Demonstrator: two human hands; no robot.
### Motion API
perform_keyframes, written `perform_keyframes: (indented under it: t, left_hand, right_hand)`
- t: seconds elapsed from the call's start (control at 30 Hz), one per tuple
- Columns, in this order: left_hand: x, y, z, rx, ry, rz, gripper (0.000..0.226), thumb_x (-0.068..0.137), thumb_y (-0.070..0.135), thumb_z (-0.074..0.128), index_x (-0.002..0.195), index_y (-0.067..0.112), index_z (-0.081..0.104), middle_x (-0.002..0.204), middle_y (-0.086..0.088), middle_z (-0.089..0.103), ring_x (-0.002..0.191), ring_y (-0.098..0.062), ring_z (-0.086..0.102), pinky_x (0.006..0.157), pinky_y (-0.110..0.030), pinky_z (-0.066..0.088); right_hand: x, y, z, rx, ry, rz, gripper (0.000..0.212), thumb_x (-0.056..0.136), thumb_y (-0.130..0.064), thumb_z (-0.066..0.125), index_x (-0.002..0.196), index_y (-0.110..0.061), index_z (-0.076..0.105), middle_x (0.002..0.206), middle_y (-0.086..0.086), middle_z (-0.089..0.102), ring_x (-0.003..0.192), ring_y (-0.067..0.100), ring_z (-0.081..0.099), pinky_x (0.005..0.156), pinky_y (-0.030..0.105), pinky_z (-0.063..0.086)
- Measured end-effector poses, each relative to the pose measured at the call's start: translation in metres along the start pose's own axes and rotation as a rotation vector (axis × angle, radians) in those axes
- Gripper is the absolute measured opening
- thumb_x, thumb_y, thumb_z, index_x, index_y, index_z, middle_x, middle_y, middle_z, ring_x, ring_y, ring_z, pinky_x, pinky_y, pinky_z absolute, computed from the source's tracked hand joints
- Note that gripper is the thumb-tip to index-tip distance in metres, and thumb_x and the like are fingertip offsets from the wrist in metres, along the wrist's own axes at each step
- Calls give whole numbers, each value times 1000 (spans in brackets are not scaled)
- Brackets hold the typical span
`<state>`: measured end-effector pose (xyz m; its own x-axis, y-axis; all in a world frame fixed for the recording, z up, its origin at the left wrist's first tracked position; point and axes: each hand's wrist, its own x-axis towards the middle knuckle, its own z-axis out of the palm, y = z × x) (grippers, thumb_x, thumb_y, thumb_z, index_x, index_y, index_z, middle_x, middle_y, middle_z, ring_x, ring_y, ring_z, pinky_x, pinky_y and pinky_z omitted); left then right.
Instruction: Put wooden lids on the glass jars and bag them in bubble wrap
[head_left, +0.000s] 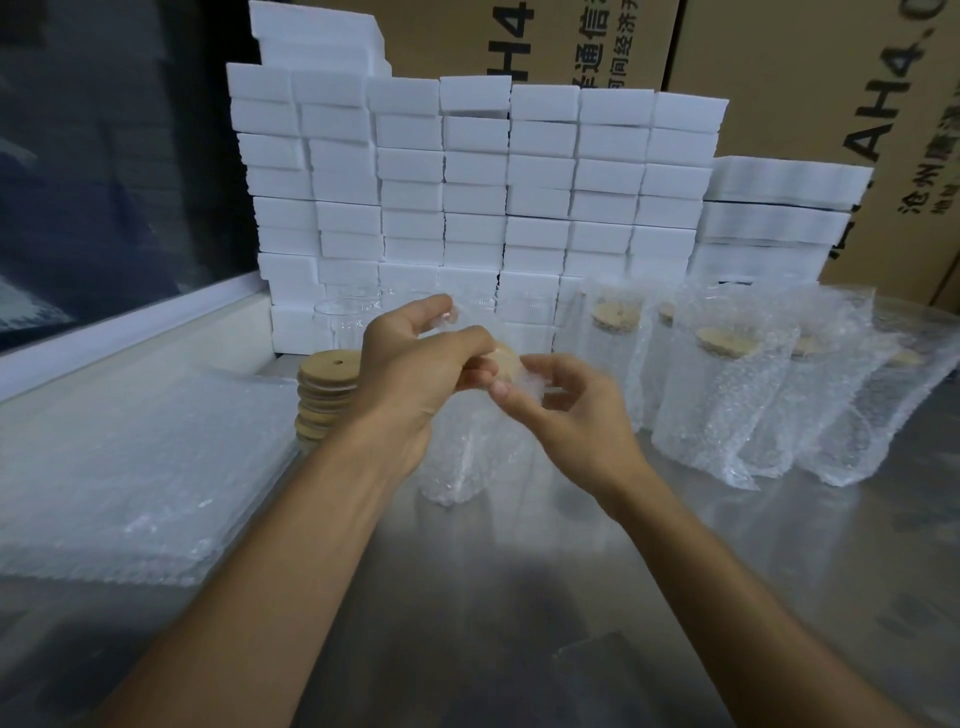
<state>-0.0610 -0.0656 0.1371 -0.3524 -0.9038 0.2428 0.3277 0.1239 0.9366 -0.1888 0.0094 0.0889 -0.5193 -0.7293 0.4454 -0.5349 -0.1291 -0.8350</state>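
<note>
Against stacked white foam blocks (467, 182), left hand (415, 374) grips a lidded jar (506, 364) while right hand (566, 410) pinches its bubble-wrap bag (467, 457); bagging underway, likely pulling wrap up next.

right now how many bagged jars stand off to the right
5, maybe more hidden: back left, behind it, front middle, then, and far right. Another bagged jar is in hand.

A grey, faintly reflective worktable (519, 597) fills the near scene under soft, even light. At its far edge stands a wall of stacked white foam blocks (467, 171), backed by large brown cardboard boxes (779, 62) printed with black lettering. At far left, a dark window (104, 156) sits above a white sill (130, 338).
</note>
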Motion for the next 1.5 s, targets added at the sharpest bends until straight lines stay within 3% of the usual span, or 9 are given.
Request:
perform_keyframes:
  t: [0.17,0.43,0.53,0.67,0.87,0.97,1.13,1.27,1.5]
  left_hand:
    - [0,-1,-1,60,-16,8,58,77,-3,73,132,9,59,115,-4,65,54,-15,65,53,-20,51]
    - [4,-14,-8,330,164,296,27,75,6,77,83,31,73,76,21,69,65,8,58,60,-6,42]
    - [6,-18,-7,314,148,290,33,75,11,80,94,32,62,79,13,66,66,-5,55,61,-17,46]
    - [8,-23,-8,295,36,130,61,64,40,89,115,31,57,103,9,64,88,-5,63,69,-16,49]
    - [8,-35,-8,255,-115,126,33,86,30,74,91,-1,63,85,0,69,82,-15,63,78,-28,44]
    - [8,-31,-9,277,-54,195,38,89,25,71,81,-7,53,74,-4,52,72,-14,49,70,-30,38]
    - [6,-28,-9,266,42,241,38,92,22,68,82,-9,50,76,-11,53,74,-17,50,72,-34,41]
    - [7,-29,-9,300,52,259,39,92,27,68,85,-8,51,81,-21,57,75,-27,53,75,-40,47]
    - [4,-29,-4,246,90,181,20,89,36,70,95,19,60,95,4,66,93,-15,66,89,-49,54]
  right_hand:
    - [5,0,-4,79,123,-73,17,91,-24,76,82,-10,73,65,-5,63,59,5,53,60,21,45]
    - [7,-9,-13,358,234,-1,8,88,-10,78,87,-17,74,76,-9,73,75,5,65,69,16,53]
    - [7,-11,-17,437,221,40,18,85,-6,80,91,-21,73,79,-7,73,77,8,66,70,18,54]
    - [9,-14,-19,581,195,86,21,83,-4,80,95,-18,71,77,-2,71,81,15,68,77,28,55]
    - [11,-20,-22,736,173,128,19,81,-4,81,84,-20,72,79,-3,72,81,13,68,81,32,51]
    - [11,-17,-21,705,201,143,23,77,-22,85,96,-20,72,91,-4,74,92,13,69,87,35,50]
    - [5,2,-19,306,-162,159,94,60,-59,87,142,-33,48,140,-3,60,126,15,60,106,41,48]
    - [-7,25,-6,190,-492,171,69,75,-21,90,135,-18,57,124,-3,73,113,11,69,96,28,55]
    - [-13,62,8,154,-259,221,49,70,-18,93,110,-18,65,89,-19,77,83,-2,72,67,10,52]
